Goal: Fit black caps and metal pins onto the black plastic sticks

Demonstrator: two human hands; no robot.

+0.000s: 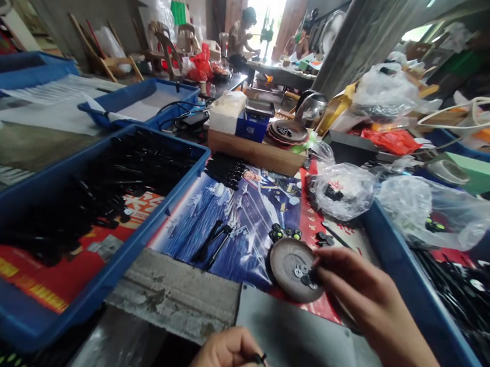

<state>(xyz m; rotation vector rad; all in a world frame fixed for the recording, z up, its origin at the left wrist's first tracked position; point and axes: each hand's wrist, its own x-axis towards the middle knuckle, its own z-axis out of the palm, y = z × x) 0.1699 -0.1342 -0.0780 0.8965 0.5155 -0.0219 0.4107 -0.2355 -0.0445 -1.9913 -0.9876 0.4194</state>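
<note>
My left hand point(230, 362) is closed at the front edge of the table, thumb and fingers pinching a small dark round piece point(260, 359) with a hint of green. My right hand point(359, 286) reaches over the right rim of a brown round dish point(282, 269). Its thumb and fingertips come together around something dark, too hidden to name. Small grey and black discs point(301, 269) lie in the dish. Just behind it sit several black round pieces with yellow-green centres point(284, 232). Left of the dish, a few slim black parts point(214, 244) rest on a poster sheet point(236, 264).
A blue tray point(131, 271) heaped with black parts stands on the left; another blue tray point(389, 251) holds long black parts on the right. A grey plate point(294, 340) lies at the table edge. Behind are a wooden block point(252, 152) and plastic bags point(343, 188). People sit farther back.
</note>
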